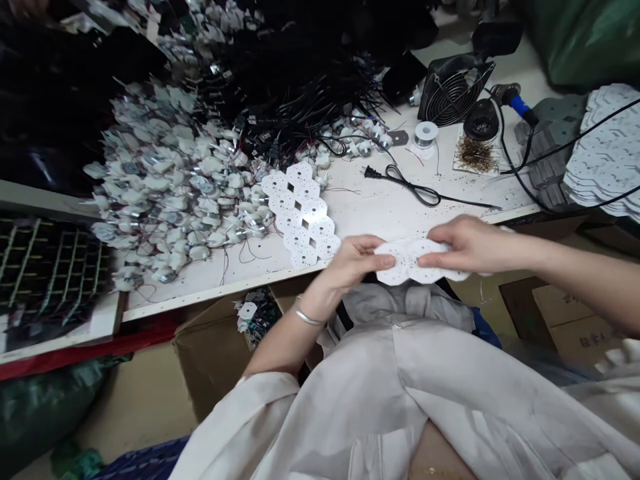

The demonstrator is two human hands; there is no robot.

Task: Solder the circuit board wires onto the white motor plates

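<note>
Between both hands, just off the table's front edge, is a white scalloped circuit board panel point(411, 257) with small dark marks. My left hand point(357, 259) pinches its left end, thumb on top. My right hand point(463, 248) grips it farther right, thumb and fingers closed on it. A second white circuit board panel point(314, 211), made of joined hexagons with holes, lies on the table to the left. Beside it spreads a large heap of small white motor parts point(175, 180) with thin red wires.
Behind lie a black power cord point(425, 195), a solder spool point(426, 133), a black fan point(453, 90) and a blue-handled soldering iron point(520, 105). Stacked white panels point(607, 147) stand at right. Black cables point(310, 87) pile at the back. An open cardboard box point(200, 353) sits below the table edge.
</note>
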